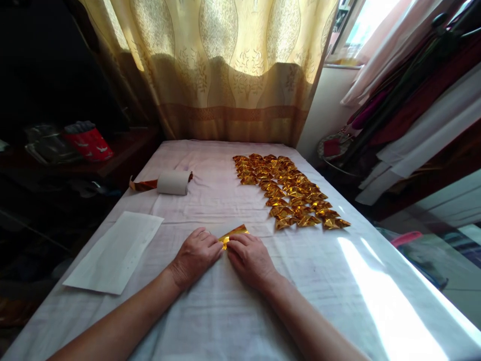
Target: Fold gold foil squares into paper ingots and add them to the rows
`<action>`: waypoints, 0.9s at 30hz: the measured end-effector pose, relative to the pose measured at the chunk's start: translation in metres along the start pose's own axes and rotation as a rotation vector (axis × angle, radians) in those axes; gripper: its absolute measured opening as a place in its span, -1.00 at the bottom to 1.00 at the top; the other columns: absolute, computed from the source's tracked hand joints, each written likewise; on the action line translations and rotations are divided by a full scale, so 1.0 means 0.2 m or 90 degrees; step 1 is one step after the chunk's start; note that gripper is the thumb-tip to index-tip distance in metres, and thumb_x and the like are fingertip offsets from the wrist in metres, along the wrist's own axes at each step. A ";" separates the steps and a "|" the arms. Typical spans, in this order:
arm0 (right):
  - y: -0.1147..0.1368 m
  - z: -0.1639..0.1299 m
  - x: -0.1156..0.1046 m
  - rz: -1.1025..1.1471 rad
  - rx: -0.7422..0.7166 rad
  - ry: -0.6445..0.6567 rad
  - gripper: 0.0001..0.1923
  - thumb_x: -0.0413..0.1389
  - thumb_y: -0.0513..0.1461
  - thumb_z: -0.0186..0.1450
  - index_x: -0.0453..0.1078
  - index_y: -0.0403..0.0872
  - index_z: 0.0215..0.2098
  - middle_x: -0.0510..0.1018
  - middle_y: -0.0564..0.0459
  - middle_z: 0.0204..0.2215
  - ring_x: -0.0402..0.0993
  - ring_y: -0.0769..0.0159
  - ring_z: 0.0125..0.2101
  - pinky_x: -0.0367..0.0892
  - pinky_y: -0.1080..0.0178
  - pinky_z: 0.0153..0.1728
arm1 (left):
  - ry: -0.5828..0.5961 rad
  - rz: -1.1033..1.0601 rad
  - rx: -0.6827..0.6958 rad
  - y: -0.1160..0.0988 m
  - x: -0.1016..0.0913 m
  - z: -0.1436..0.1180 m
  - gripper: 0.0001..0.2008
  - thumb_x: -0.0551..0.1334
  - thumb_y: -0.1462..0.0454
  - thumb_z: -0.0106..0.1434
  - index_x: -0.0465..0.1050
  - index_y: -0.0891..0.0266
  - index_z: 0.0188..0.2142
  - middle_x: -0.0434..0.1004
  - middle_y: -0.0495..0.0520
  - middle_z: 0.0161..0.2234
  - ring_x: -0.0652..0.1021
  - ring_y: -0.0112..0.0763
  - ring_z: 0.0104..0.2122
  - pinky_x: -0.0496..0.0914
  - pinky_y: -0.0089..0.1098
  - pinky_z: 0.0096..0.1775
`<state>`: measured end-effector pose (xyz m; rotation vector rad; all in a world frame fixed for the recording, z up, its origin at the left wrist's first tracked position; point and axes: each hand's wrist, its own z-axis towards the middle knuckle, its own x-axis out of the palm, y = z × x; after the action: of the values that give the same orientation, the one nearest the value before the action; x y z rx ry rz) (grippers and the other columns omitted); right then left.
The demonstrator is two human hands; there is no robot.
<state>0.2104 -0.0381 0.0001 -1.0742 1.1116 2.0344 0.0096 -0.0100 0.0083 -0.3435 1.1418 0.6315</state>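
A: What are the hands doing?

B: The left hand (195, 255) and right hand (250, 258) lie side by side on the white tablecloth (210, 311), fingertips pinching a small gold foil sheet (233, 233) flat against it, seemingly to press a crease.

A: And around them?

B: To the right, rows of folded gold pieces (291, 193) sit neatly, well clear of the hands. To the left lie a white paper sheet (114, 250) and, farther back, a paper roll (173, 182)
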 end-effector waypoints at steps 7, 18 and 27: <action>0.02 0.03 0.04 -0.085 0.002 -0.017 -0.89 0.15 -0.15 0.38 0.52 0.05 -0.22 0.61 0.04 -0.14 0.46 0.19 -0.15 0.25 0.17 -0.18 | -0.005 -0.060 -0.034 0.02 0.02 0.01 -0.72 0.05 0.22 0.45 0.54 0.16 -0.25 0.53 0.02 -0.40 0.48 -0.35 -0.32 0.36 -0.19 -0.02; 0.01 0.05 0.04 -0.021 0.032 -0.030 -0.82 0.06 -0.22 0.42 0.50 0.00 -0.27 0.61 0.02 -0.21 0.44 0.23 -0.19 0.25 0.19 -0.18 | 0.006 -0.221 -0.160 0.06 0.02 -0.01 -0.71 0.07 0.13 0.44 0.52 0.17 -0.22 0.53 0.04 -0.29 0.47 -0.32 -0.26 0.34 -0.28 -0.16; 0.02 0.11 0.02 0.057 0.106 0.016 -0.91 0.15 -0.23 0.34 0.49 -0.03 -0.32 0.56 0.03 -0.31 0.44 0.23 -0.25 0.26 0.19 -0.23 | 0.018 -0.234 -0.219 0.05 0.04 0.02 -0.82 0.13 0.20 0.41 0.45 0.17 -0.29 0.49 -0.01 -0.34 0.43 -0.29 -0.28 0.26 -0.24 -0.16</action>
<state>0.1982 -0.0210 0.0056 -0.9846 1.3382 1.9602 0.0086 0.0021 0.0034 -0.8382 0.9609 0.4963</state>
